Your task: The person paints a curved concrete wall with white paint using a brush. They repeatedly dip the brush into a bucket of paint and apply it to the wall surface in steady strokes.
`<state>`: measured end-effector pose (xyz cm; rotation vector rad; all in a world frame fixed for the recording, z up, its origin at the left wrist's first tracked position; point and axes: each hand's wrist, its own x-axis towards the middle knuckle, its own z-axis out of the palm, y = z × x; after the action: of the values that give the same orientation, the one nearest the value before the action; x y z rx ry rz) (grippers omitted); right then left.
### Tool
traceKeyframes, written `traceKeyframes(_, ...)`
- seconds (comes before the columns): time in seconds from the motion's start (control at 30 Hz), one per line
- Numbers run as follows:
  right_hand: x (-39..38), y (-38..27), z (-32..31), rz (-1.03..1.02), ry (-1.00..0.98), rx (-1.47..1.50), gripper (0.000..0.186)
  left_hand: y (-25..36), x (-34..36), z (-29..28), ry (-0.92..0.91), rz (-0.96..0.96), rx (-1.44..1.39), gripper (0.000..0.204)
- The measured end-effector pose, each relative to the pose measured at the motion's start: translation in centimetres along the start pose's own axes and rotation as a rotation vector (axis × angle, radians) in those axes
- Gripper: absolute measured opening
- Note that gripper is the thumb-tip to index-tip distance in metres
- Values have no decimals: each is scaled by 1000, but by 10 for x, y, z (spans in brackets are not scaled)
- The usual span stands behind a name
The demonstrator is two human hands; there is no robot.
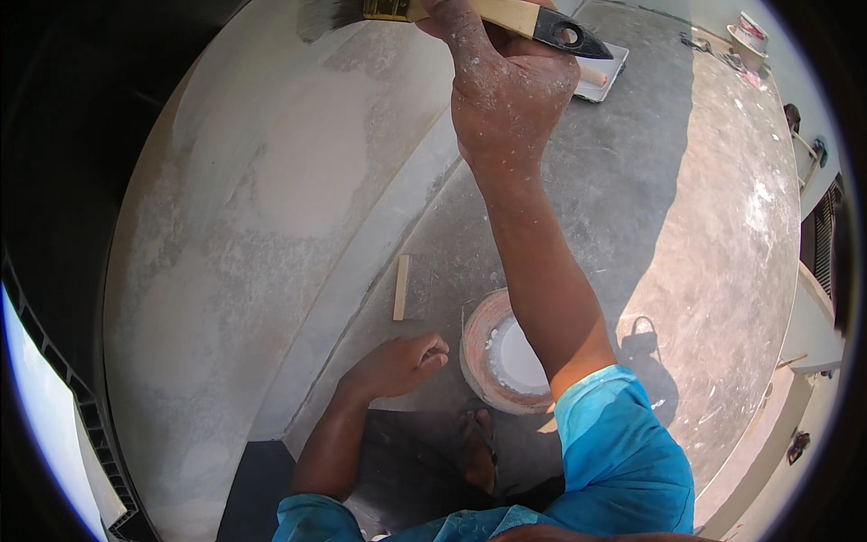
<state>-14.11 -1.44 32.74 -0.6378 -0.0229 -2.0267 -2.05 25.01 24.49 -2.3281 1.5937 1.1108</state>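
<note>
My right hand [501, 86] is raised at the top of the view, closed around a wide paintbrush [533, 20] with a pale wooden handle and a black tip. Its bristles press against a patchy grey-white plastered wall [280, 181] on the left. My left hand [397, 366] hangs low with fingers loosely curled and holds nothing. A round bucket [479, 343] with a pinkish rim and white paint inside stands on the concrete floor just right of my left hand, partly hidden by my right forearm.
A short wooden stick [401, 287] lies on the floor by the wall's base. A white paint tray [603, 74] with a roller sits farther off. A small tub [748, 34] and loose tools lie at the far right. My bare foot [477, 447] stands below the bucket.
</note>
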Motion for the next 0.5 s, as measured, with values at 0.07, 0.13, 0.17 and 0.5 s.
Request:
traceKeyframes(0.07, 4, -1, -9, -27, 89, -41, 20, 2, 4, -1, -9, 17, 8, 38)
traceKeyframes(0.13, -10, -22, -4, 82, 62, 79, 19, -1, 7, 0, -10, 16, 3, 37)
traceKeyframes(0.17, -18, -13, -4, 72, 8, 202, 17, -4, 7, 2, -5, 13, -2, 37)
traceKeyframes(0.5, -29, 14, 11, 238, -133, 310, 11, -16, 12, 14, -6, 17, 8, 39)
